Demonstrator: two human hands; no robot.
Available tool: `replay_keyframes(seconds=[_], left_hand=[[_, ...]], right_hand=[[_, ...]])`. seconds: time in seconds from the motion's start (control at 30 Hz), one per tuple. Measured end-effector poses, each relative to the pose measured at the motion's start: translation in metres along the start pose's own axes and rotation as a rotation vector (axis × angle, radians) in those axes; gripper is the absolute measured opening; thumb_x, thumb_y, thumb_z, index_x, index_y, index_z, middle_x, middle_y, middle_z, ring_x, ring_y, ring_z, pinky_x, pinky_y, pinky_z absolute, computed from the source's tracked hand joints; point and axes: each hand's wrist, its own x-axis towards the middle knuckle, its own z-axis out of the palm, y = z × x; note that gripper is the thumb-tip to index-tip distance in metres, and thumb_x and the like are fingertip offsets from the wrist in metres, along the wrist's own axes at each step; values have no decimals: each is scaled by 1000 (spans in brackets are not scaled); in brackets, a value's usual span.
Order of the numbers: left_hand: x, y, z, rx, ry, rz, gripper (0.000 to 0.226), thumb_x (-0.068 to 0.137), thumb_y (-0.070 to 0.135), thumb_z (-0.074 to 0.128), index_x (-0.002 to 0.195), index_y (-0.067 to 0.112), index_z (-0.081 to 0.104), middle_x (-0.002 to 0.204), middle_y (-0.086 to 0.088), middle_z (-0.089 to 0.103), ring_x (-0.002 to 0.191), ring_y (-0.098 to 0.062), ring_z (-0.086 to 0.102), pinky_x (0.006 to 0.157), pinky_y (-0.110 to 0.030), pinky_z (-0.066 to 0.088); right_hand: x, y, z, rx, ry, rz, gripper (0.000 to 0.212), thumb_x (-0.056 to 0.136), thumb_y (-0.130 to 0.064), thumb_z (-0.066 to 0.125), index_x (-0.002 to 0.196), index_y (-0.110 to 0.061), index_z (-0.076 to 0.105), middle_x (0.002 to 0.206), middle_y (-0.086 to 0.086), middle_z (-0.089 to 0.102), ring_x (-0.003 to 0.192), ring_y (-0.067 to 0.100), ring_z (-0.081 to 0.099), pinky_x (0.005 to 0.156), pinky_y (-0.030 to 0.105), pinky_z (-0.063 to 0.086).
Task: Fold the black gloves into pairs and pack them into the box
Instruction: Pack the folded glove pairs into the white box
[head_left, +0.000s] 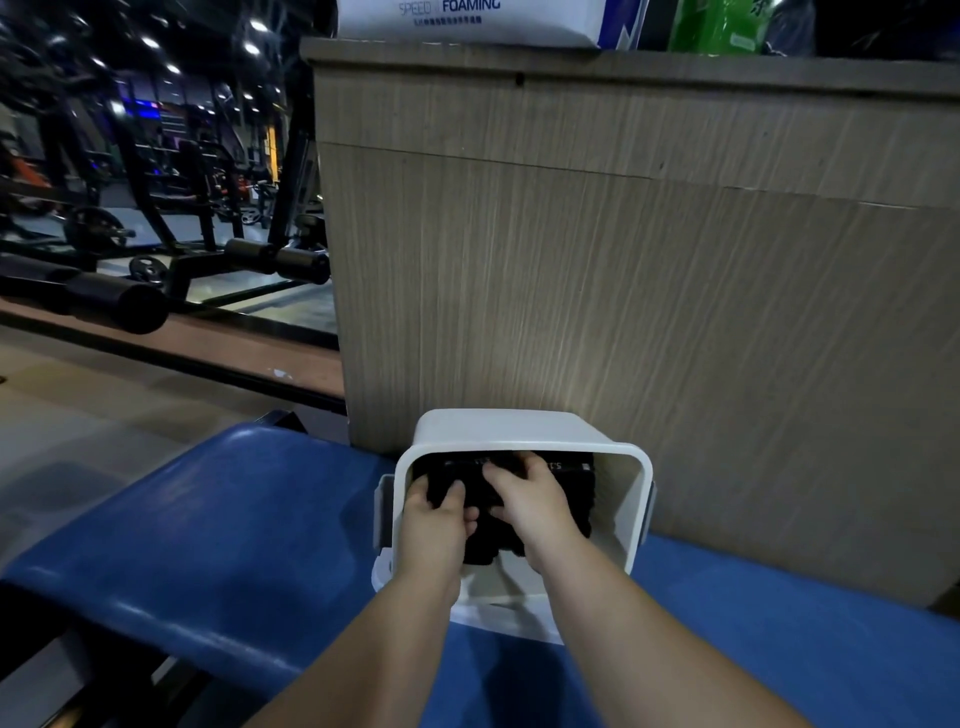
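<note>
A white plastic box (519, 428) stands on a blue padded bench (208, 519), its opening turned toward me. Black gloves (571, 493) fill the inside of the box. Both my hands reach into it. My left hand (439, 519) grips the left side of the glove bundle, thumb on top. My right hand (530, 501) lies on the gloves with its fingers spread and bent over them. The lower part of the bundle is hidden behind my hands.
A tall wood-grain cabinet (623, 260) stands right behind the box. On top of it sit a white carton (467, 21) and a green package (717, 26). Black gym machines (156, 234) fill the floor at the left.
</note>
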Motion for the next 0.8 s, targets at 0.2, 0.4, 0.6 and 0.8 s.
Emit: replay_keyframes(seconds=[0.2, 0.4, 0.6, 0.8], left_hand=[[6, -3, 8, 61, 98, 20, 28, 96, 22, 54, 124, 22, 53, 86, -3, 67, 65, -13, 59, 59, -27, 48], [7, -7, 10, 36, 139, -10, 36, 95, 25, 57, 130, 20, 50, 85, -7, 67, 72, -15, 61, 61, -28, 47], [1, -10, 15, -147, 142, -62, 57, 90, 3, 61, 140, 11, 36, 99, -12, 65, 83, -16, 65, 73, -25, 51], [5, -18, 15, -132, 216, -113, 22, 90, 6, 63, 106, 4, 48, 94, -15, 68, 77, -18, 69, 70, -29, 54]], right_hand=[[1, 11, -3, -384, 115, -146, 49, 81, -30, 72, 127, -25, 55, 105, -2, 66, 98, 16, 64, 87, 39, 56], [6, 13, -3, -392, 143, -159, 42, 82, -31, 73, 119, -21, 57, 100, -2, 63, 96, 18, 64, 85, 40, 56], [8, 12, -6, -423, 163, -182, 38, 84, -32, 72, 116, -18, 58, 92, -5, 60, 91, 16, 62, 87, 37, 53], [10, 11, -7, -505, 185, -202, 29, 81, -38, 72, 93, -20, 53, 79, -1, 65, 75, 17, 65, 74, 34, 53]])
